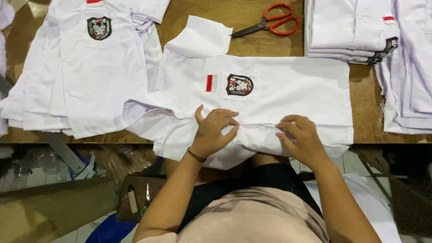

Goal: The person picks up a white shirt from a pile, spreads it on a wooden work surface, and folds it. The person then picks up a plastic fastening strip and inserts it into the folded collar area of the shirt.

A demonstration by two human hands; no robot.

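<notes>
A white shirt [288, 90] lies across the wooden table [252, 42], with a dark crest patch on its pocket and a small red-and-white flag patch beside it. My left hand [215, 130] pinches the shirt's front edge near the middle, thumb up, a thin black band on the wrist. My right hand [300, 137] grips the same folded edge a little to the right, fingers curled on the cloth. The shirt's lower part hangs over the table's near edge toward my lap.
Orange-handled scissors [272, 24] lie behind the shirt. A stack of white shirts [90, 72] sits at the left, folded piles [351, 31] at the right. Below the table, a small board [135, 198] holds thread snips, with clutter on the floor at left.
</notes>
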